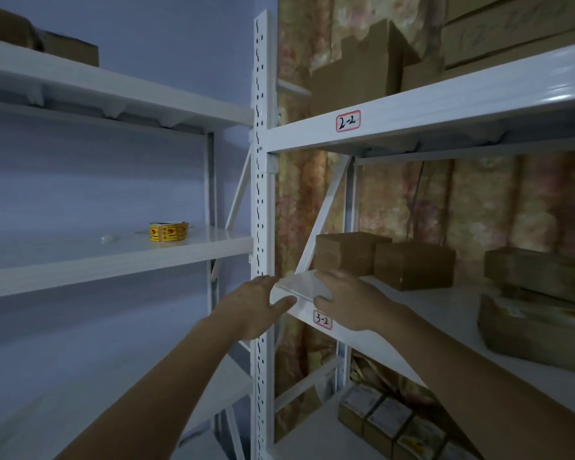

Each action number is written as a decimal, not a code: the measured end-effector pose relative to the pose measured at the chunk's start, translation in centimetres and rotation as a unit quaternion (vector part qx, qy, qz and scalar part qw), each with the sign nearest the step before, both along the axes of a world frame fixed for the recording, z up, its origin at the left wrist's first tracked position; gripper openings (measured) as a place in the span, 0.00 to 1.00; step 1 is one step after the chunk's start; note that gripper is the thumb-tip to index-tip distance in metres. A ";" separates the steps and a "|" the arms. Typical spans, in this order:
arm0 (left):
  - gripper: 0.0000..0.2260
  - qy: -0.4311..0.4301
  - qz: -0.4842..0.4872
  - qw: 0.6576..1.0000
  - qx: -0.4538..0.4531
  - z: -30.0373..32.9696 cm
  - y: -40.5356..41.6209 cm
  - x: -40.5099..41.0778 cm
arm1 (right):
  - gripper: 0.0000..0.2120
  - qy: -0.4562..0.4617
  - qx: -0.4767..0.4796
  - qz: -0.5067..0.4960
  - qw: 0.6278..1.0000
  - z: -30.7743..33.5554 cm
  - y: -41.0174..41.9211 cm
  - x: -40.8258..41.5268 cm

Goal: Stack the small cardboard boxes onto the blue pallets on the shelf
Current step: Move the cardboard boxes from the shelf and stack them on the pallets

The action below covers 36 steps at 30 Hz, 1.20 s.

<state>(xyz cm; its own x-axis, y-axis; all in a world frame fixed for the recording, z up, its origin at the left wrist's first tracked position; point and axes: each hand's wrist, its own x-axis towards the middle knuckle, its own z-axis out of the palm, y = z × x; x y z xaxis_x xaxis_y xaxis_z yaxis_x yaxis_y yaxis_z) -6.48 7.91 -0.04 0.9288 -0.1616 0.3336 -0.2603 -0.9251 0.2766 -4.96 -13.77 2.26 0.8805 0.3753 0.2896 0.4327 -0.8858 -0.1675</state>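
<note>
Two small brown cardboard boxes (347, 254) (414, 265) stand side by side at the left end of the white shelf labelled 3-2 (362, 340). My left hand (254, 303) reaches to the shelf's front left corner, its thumb stretched along the front edge and its fingers relaxed. My right hand (349, 302) lies on the same front edge, just in front of the nearer box, fingers laid over the rim. Neither hand holds a box. No blue pallet is in view.
A perforated white upright post (262, 194) separates two shelf units. A yellow tape roll (168, 231) sits on the left shelf. More cardboard boxes (538, 277) lie at the right of shelf 3-2, on shelf 2-2 (372, 71) above, and on the level below (389, 423).
</note>
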 end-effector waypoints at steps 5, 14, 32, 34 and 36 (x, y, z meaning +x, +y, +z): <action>0.34 0.006 -0.088 0.996 -0.029 0.2 1.3 6.7 | 0.17 -0.031 0.029 -0.021 0.999 1.2 1.7 3.5; 0.39 0.055 -0.199 0.948 -0.244 0.1 -1.6 16.4 | 0.31 -0.090 0.131 -0.160 0.974 0.8 0.8 11.8; 0.25 0.006 -0.084 0.911 -0.403 1.8 -9.0 28.5 | 0.28 -0.072 0.345 -0.289 0.890 0.3 0.8 19.1; 0.23 -0.014 -0.089 0.913 -0.397 0.9 -9.1 29.0 | 0.28 -0.083 0.350 -0.288 0.888 -0.2 0.9 19.1; 0.25 -0.023 -0.100 0.907 -0.409 0.2 -9.1 29.3 | 0.29 -0.091 0.347 -0.273 0.892 -0.8 0.9 19.0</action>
